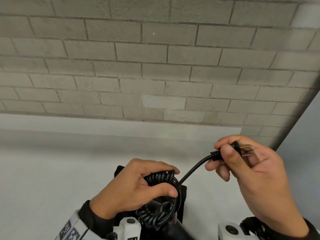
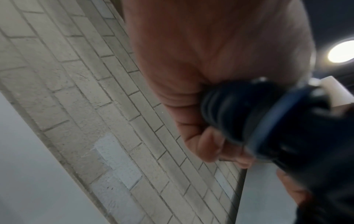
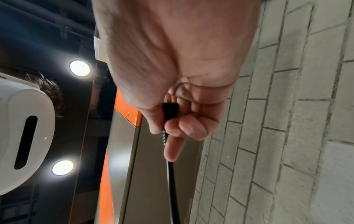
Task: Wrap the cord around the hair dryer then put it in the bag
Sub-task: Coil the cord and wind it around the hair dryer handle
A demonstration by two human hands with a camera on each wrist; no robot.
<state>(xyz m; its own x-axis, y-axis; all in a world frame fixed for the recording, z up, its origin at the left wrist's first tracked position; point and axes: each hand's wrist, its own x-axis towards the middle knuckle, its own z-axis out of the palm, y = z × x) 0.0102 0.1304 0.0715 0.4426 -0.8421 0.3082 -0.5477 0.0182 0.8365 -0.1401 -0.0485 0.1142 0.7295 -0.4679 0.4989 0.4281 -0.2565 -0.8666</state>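
Observation:
My left hand (image 1: 138,186) grips the black hair dryer (image 1: 173,227) low in the head view, fingers and thumb curled round the coiled black cord (image 1: 161,177) wound on it. More coils (image 1: 152,217) hang below the thumb. A straight length of cord (image 1: 195,168) runs up and right to the plug (image 1: 223,151), which my right hand (image 1: 245,163) pinches between thumb and fingers, its metal prongs pointing right. In the left wrist view the left hand (image 2: 201,106) wraps the blurred coils (image 2: 229,110). In the right wrist view the right hand (image 3: 178,91) holds the plug (image 3: 169,110).
A black flat piece, possibly the bag (image 1: 181,196), lies under the dryer on the white table (image 1: 52,170). A grey brick wall (image 1: 155,66) stands behind the table. Wrist-worn camera mounts (image 1: 129,226) sit at the bottom edge.

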